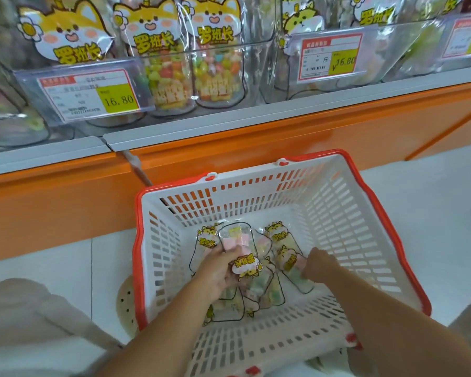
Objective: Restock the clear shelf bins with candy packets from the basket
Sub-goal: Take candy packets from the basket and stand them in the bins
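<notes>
A white slotted plastic basket with a red-orange rim [346,227] stands on the white tiled floor [65,268], just in front of the orange base of the shelf unit [256,137]. On its bottom lies a loose heap of clear candy packets [256,295], each with a black outline and a yellow-and-white cartoon animal header; pastel pink, green and white pieces show through the film.

Both bare forearms reach down into the basket. The left hand [218,270] grips one clear packet of pink and white candy [246,266], fingers wrapped round its middle, the header end turned toward the person and the filled end pointing toward the shelf. It is over the heap, at the basket's centre. The right hand [320,265] is on the right side of the heap with its back to the camera and its fingers bent down onto the edge of another cartoon-headed packet [290,259]. Whether they have actually closed on it cannot be told.

Above the grey ledge [229,121], a row of clear plastic shelf bins [256,58] holds upright packets of the same brand. Two packets of multicoloured candy [193,74] stand side by side behind the bin wall in the middle. A red-framed price label with a yellow field reading 16.80 [87,96] is clipped to the left bin, and a matching label [329,57] to the bin on the right. The contents of the outer bins are too blurred to make out.
</notes>
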Demonstrator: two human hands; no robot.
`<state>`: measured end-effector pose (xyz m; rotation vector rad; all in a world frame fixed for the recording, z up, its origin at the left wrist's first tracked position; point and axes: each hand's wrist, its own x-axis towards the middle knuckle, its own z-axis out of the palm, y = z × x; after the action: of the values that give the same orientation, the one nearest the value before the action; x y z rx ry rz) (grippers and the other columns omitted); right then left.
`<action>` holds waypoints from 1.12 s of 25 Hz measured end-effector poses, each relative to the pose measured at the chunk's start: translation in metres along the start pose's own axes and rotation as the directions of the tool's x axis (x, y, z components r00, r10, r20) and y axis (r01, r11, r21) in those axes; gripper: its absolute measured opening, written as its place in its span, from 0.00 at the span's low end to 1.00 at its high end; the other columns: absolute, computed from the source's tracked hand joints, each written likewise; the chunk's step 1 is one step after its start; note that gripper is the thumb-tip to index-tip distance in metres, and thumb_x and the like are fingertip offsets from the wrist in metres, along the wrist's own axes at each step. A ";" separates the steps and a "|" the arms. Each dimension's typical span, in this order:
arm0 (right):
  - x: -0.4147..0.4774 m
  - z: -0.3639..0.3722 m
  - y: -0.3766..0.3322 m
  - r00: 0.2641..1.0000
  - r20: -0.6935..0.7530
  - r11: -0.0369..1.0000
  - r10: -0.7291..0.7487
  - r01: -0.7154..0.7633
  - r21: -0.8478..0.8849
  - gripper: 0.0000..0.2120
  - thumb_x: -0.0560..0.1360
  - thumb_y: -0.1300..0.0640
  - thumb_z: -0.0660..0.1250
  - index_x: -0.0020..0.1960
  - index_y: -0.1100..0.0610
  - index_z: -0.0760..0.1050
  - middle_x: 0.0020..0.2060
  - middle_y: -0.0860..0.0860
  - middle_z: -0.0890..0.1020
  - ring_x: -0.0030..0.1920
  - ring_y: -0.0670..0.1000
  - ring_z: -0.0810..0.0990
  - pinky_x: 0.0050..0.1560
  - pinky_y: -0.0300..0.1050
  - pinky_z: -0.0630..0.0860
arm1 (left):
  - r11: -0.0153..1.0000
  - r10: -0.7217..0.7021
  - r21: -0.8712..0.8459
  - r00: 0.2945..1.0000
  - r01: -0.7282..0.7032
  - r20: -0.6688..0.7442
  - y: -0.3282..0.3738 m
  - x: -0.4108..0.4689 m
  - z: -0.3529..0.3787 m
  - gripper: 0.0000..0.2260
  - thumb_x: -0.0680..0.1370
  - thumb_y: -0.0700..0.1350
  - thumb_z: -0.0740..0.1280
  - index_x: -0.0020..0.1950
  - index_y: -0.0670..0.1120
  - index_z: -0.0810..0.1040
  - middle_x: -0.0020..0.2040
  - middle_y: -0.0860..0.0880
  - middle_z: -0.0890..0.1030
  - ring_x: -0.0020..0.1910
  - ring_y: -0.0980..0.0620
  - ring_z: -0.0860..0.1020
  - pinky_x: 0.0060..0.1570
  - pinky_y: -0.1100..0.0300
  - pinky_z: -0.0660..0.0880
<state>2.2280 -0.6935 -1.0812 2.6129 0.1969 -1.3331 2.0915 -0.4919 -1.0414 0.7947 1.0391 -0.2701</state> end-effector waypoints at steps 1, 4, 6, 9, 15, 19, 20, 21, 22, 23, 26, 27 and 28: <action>0.000 0.004 -0.005 1.000 -0.001 0.999 -0.012 0.012 -0.051 0.25 0.73 0.45 0.68 0.62 0.58 0.66 0.59 0.56 0.76 0.64 0.57 0.71 0.60 0.48 0.69 | 1.000 0.000 -0.004 1.000 0.000 0.000 0.000 0.001 -0.002 0.10 0.79 0.40 0.67 0.60 0.46 0.78 0.48 0.44 0.85 0.39 0.48 0.84 0.31 0.54 0.80; -0.005 0.002 -0.013 0.989 0.003 0.986 -0.146 0.146 -0.075 0.18 0.73 0.47 0.69 0.55 0.58 0.71 0.46 0.53 0.77 0.52 0.54 0.77 0.46 0.43 0.72 | 1.000 0.004 -0.023 1.000 -0.005 -0.013 0.001 0.004 -0.003 0.11 0.79 0.41 0.67 0.62 0.45 0.78 0.50 0.44 0.85 0.43 0.47 0.83 0.37 0.56 0.79; -0.011 -0.008 -0.010 0.991 -0.057 0.989 -0.117 0.122 0.079 0.16 0.74 0.52 0.68 0.56 0.60 0.70 0.42 0.53 0.74 0.47 0.54 0.77 0.36 0.42 0.70 | 0.999 0.010 -0.041 1.000 -0.010 -0.005 0.003 0.002 -0.001 0.10 0.79 0.40 0.67 0.60 0.45 0.78 0.50 0.44 0.85 0.43 0.48 0.83 0.35 0.57 0.79; -0.030 -0.033 -0.003 0.977 -0.212 0.909 0.008 0.081 0.409 0.11 0.76 0.54 0.67 0.54 0.59 0.72 0.43 0.54 0.77 0.42 0.54 0.77 0.37 0.45 0.74 | 0.998 0.029 -0.060 0.999 -0.031 -0.022 0.007 -0.003 0.001 0.09 0.79 0.42 0.68 0.58 0.45 0.79 0.48 0.46 0.84 0.43 0.49 0.81 0.48 0.54 0.76; -0.088 -0.048 -0.019 0.906 0.132 -0.079 -0.402 -0.178 0.981 0.14 0.76 0.62 0.67 0.61 0.65 0.76 0.50 0.60 0.77 0.44 0.60 0.78 0.50 0.52 0.78 | 0.974 0.052 -0.217 0.998 -0.060 -0.043 0.015 -0.015 0.009 0.06 0.76 0.40 0.72 0.51 0.41 0.80 0.47 0.42 0.82 0.45 0.45 0.80 0.44 0.52 0.80; -0.109 -0.033 -0.048 0.927 0.031 -0.211 -0.375 -0.118 0.970 0.06 0.80 0.61 0.64 0.53 0.64 0.75 0.51 0.62 0.75 0.58 0.63 0.77 0.65 0.61 0.71 | 0.983 0.060 -0.175 0.997 -0.050 0.051 0.021 -0.032 0.018 0.10 0.77 0.47 0.70 0.55 0.45 0.78 0.50 0.42 0.79 0.47 0.45 0.80 0.44 0.52 0.79; -0.110 -0.037 -0.047 0.935 -0.015 -0.202 -0.354 -0.061 0.978 0.04 0.79 0.61 0.64 0.50 0.63 0.74 0.47 0.60 0.75 0.53 0.61 0.78 0.63 0.60 0.73 | 0.985 0.063 -0.164 0.996 -0.052 0.063 0.026 -0.035 0.015 0.13 0.77 0.51 0.69 0.58 0.47 0.77 0.51 0.41 0.80 0.48 0.43 0.81 0.45 0.50 0.79; -0.109 -0.044 -0.043 0.939 -0.063 -0.140 -0.337 0.016 0.990 0.04 0.79 0.61 0.65 0.47 0.62 0.72 0.43 0.58 0.74 0.48 0.57 0.78 0.59 0.56 0.75 | 0.988 0.067 -0.142 0.996 -0.058 0.066 0.032 -0.035 0.009 0.17 0.77 0.56 0.67 0.60 0.48 0.76 0.53 0.40 0.81 0.49 0.41 0.82 0.46 0.48 0.80; -0.108 -0.053 -0.039 0.933 -0.105 -0.058 -0.343 0.091 0.994 0.07 0.78 0.62 0.66 0.44 0.60 0.69 0.39 0.56 0.73 0.42 0.54 0.77 0.53 0.53 0.76 | 0.992 0.078 -0.108 0.995 -0.071 0.063 0.038 -0.035 0.003 0.20 0.75 0.60 0.67 0.61 0.49 0.76 0.55 0.40 0.82 0.50 0.40 0.83 0.47 0.46 0.81; -0.105 -0.061 -0.034 0.922 -0.144 0.018 -0.360 0.161 0.987 0.08 0.77 0.62 0.67 0.42 0.58 0.68 0.36 0.54 0.73 0.38 0.52 0.75 0.47 0.49 0.75 | 0.995 0.092 -0.053 0.994 -0.089 0.053 0.043 -0.034 -0.003 0.23 0.74 0.63 0.67 0.62 0.50 0.76 0.57 0.41 0.82 0.52 0.40 0.83 0.49 0.44 0.81; -0.104 -0.076 -0.032 0.885 -0.175 0.131 -0.432 0.254 0.958 0.06 0.76 0.63 0.68 0.42 0.59 0.71 0.33 0.53 0.76 0.35 0.52 0.75 0.40 0.44 0.72 | 0.962 0.126 0.232 0.988 -0.143 0.088 0.053 -0.036 -0.008 0.21 0.73 0.63 0.68 0.62 0.55 0.78 0.58 0.46 0.82 0.56 0.44 0.80 0.53 0.49 0.79; -0.104 -0.077 -0.033 0.876 -0.178 0.108 -0.448 0.250 0.962 0.05 0.76 0.63 0.67 0.43 0.60 0.72 0.34 0.53 0.76 0.34 0.52 0.74 0.39 0.44 0.73 | 0.931 0.135 0.322 0.982 -0.171 0.131 0.054 -0.037 -0.007 0.17 0.75 0.60 0.69 0.60 0.55 0.78 0.58 0.47 0.82 0.56 0.45 0.80 0.49 0.52 0.79; -0.104 -0.077 -0.035 0.868 -0.194 0.043 -0.458 0.239 0.970 0.04 0.76 0.64 0.67 0.45 0.61 0.72 0.35 0.55 0.76 0.35 0.52 0.75 0.40 0.45 0.75 | 0.913 0.125 0.366 0.977 -0.182 0.174 0.055 -0.039 -0.008 0.13 0.76 0.56 0.70 0.59 0.55 0.79 0.59 0.48 0.81 0.56 0.45 0.80 0.45 0.53 0.80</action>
<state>2.2201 -0.6441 -0.9569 3.5953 -0.2123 -2.5961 2.0973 -0.4539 -0.9854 1.1845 0.7876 -0.3964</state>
